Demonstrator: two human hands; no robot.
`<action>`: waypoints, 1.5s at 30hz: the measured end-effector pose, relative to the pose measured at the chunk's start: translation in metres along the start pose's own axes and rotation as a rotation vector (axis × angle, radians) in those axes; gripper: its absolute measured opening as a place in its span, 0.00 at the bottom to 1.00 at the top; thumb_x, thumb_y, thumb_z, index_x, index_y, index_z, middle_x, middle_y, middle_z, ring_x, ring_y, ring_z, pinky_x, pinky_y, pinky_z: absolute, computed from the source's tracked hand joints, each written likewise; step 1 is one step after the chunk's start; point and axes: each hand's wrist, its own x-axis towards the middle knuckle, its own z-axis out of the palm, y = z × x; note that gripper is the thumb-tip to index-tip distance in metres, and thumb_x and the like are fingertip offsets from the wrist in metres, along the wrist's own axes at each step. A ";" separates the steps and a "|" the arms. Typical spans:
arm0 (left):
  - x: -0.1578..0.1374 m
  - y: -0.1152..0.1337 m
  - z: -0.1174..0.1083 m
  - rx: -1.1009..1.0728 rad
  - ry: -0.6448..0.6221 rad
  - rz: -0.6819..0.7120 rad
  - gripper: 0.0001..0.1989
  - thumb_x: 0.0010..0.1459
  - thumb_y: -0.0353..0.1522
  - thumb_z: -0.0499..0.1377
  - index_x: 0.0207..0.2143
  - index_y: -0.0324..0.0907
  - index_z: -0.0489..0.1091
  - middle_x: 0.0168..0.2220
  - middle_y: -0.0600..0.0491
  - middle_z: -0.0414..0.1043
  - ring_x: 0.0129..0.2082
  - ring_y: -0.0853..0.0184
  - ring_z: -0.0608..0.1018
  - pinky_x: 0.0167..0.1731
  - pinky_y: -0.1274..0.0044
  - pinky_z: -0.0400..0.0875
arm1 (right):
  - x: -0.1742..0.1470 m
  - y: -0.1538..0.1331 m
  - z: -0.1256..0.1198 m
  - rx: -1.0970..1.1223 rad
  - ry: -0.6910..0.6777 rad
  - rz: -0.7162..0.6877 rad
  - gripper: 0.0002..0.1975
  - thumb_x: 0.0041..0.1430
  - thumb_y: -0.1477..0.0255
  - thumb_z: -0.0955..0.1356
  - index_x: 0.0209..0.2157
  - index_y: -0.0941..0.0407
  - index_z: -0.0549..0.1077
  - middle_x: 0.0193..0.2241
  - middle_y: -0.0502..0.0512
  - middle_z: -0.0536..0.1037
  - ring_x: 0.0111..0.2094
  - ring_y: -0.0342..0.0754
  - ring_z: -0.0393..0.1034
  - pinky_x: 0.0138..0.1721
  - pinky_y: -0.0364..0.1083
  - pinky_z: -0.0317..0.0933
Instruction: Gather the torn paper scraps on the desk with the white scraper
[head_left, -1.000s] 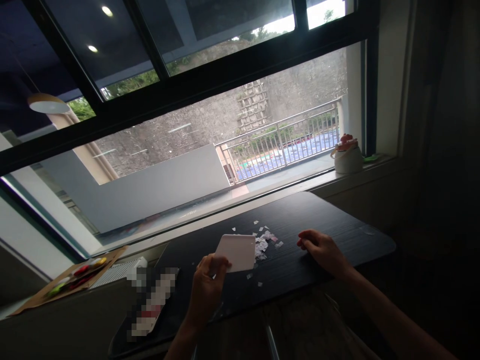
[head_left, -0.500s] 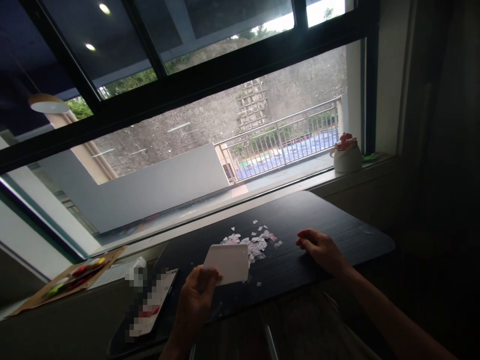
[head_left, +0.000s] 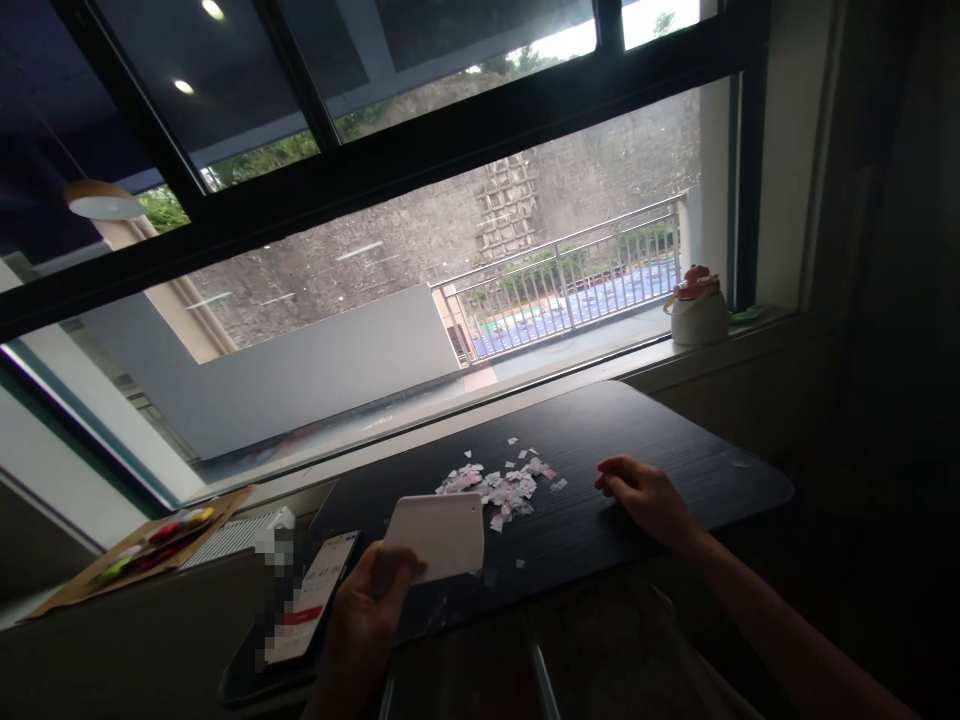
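Observation:
My left hand (head_left: 373, 595) is closed on a thin white rectangular plate (head_left: 439, 535) with rounded corners and a small hole in one corner. It is tilted above the table's near side, just in front of a heap of small torn paper pieces (head_left: 510, 490). My right hand (head_left: 643, 495) is to the right of the heap, apart from it, at the dark table (head_left: 600, 420). Its fingers are curled together and nothing shows in them; the palm side is hidden.
A phone (head_left: 311, 600) with a lit screen lies at the table's left end. Further left, brown paper (head_left: 67, 590) bears coloured items beside a white grille (head_left: 236, 540). A white pot-like container (head_left: 699, 315) with a pinkish top stands on the window sill (head_left: 637, 358).
My left hand has moved left and slightly toward me with the white plate, uncovering more of the paper heap. My right hand has stayed nearly in place.

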 end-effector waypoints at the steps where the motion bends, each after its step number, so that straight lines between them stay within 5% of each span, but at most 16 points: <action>1: 0.000 0.005 0.003 0.000 0.001 -0.005 0.15 0.49 0.45 0.58 0.31 0.43 0.70 0.29 0.52 0.78 0.33 0.60 0.79 0.35 0.71 0.74 | 0.000 0.000 0.000 0.005 0.006 0.001 0.08 0.48 0.70 0.63 0.31 0.55 0.71 0.25 0.51 0.79 0.28 0.48 0.74 0.33 0.46 0.66; 8: 0.003 0.032 0.042 -0.037 -0.144 0.000 0.17 0.53 0.46 0.55 0.30 0.41 0.70 0.30 0.49 0.77 0.34 0.60 0.78 0.33 0.73 0.73 | -0.001 -0.003 0.000 0.016 0.008 -0.007 0.08 0.48 0.69 0.62 0.30 0.55 0.70 0.25 0.52 0.79 0.27 0.48 0.74 0.33 0.47 0.67; 16: -0.007 -0.002 -0.002 0.021 -0.029 -0.058 0.16 0.48 0.46 0.58 0.31 0.43 0.70 0.29 0.53 0.77 0.34 0.60 0.79 0.35 0.72 0.73 | -0.001 -0.004 0.000 0.017 0.001 0.001 0.08 0.48 0.69 0.62 0.31 0.55 0.71 0.25 0.51 0.79 0.27 0.48 0.74 0.32 0.46 0.67; 24: -0.001 0.038 0.035 -0.036 -0.121 0.009 0.15 0.52 0.44 0.56 0.29 0.41 0.70 0.29 0.51 0.76 0.32 0.63 0.78 0.33 0.74 0.73 | -0.002 -0.003 0.000 0.011 0.017 -0.003 0.07 0.49 0.71 0.63 0.31 0.54 0.71 0.25 0.51 0.79 0.28 0.48 0.75 0.33 0.46 0.68; 31: -0.013 0.012 0.005 -0.029 -0.047 -0.062 0.14 0.50 0.45 0.58 0.31 0.43 0.70 0.28 0.54 0.77 0.31 0.62 0.79 0.32 0.74 0.73 | -0.001 -0.003 0.001 0.007 0.008 -0.003 0.07 0.49 0.71 0.63 0.30 0.54 0.71 0.25 0.51 0.79 0.28 0.47 0.74 0.33 0.45 0.67; 33: -0.010 0.015 0.001 0.039 0.006 0.000 0.14 0.52 0.44 0.56 0.31 0.44 0.71 0.28 0.54 0.76 0.31 0.62 0.78 0.34 0.73 0.72 | -0.001 -0.003 0.001 -0.001 0.014 -0.002 0.07 0.49 0.71 0.63 0.30 0.55 0.71 0.25 0.51 0.79 0.27 0.47 0.74 0.32 0.46 0.67; 37: 0.004 0.029 0.002 0.264 0.039 0.348 0.10 0.56 0.39 0.54 0.30 0.45 0.72 0.31 0.54 0.75 0.36 0.62 0.75 0.52 0.62 0.60 | -0.001 -0.003 0.001 0.000 0.017 -0.007 0.08 0.48 0.70 0.63 0.31 0.55 0.71 0.25 0.52 0.79 0.28 0.48 0.74 0.33 0.46 0.67; 39: 0.010 0.031 0.002 0.359 -0.020 0.487 0.09 0.56 0.36 0.53 0.32 0.47 0.73 0.31 0.54 0.76 0.38 0.62 0.74 0.56 0.58 0.51 | -0.001 -0.002 0.001 0.004 0.017 -0.006 0.08 0.48 0.70 0.63 0.31 0.55 0.71 0.25 0.51 0.79 0.28 0.48 0.75 0.33 0.46 0.68; 45: 0.011 0.021 -0.002 0.580 -0.335 0.683 0.10 0.55 0.28 0.53 0.37 0.49 0.71 0.35 0.56 0.77 0.42 0.62 0.73 0.55 0.55 0.46 | -0.001 -0.003 -0.001 0.005 0.022 0.010 0.07 0.48 0.69 0.64 0.30 0.54 0.71 0.24 0.51 0.80 0.27 0.48 0.74 0.31 0.46 0.68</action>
